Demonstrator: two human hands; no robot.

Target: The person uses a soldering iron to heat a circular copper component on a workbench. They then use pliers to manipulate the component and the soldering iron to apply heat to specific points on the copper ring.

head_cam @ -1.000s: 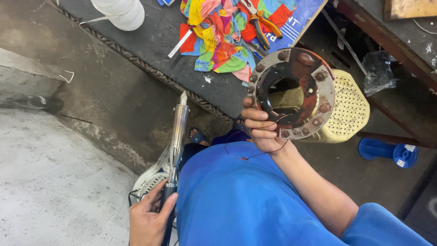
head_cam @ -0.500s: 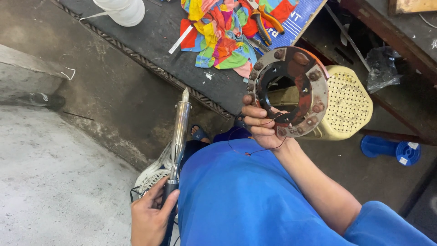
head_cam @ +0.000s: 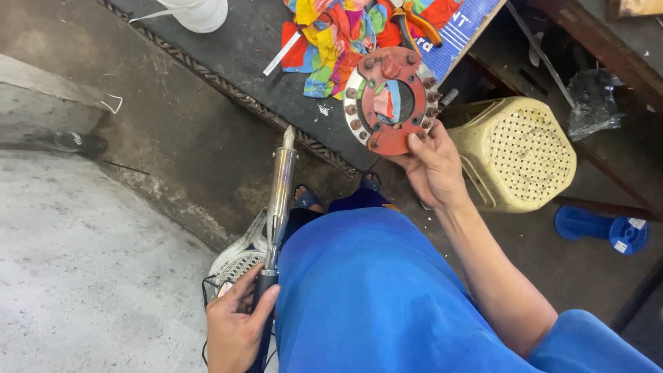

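Observation:
My right hand (head_cam: 431,166) grips the lower rim of a round red ring-shaped metal plate (head_cam: 391,99) with several studs around its edge, held up in front of the dark workbench (head_cam: 242,62). My left hand (head_cam: 235,328) is closed around the dark handle of a large soldering iron (head_cam: 280,186), whose metal barrel and tip point up and away from me, toward the bench edge. The iron stands beside my blue-clad lap (head_cam: 387,297).
A bundle of colourful rags (head_cam: 338,34), pliers with orange handles (head_cam: 414,21) and a white container (head_cam: 200,10) lie on the bench. A yellow perforated plastic stool (head_cam: 521,152) stands at the right, a blue spool (head_cam: 601,228) beyond it. A small white fan (head_cam: 238,259) sits by my left leg.
My right hand has turned the round plate over and moved it left toward the bench, so its red face shows. The soldering iron stays in my left hand.

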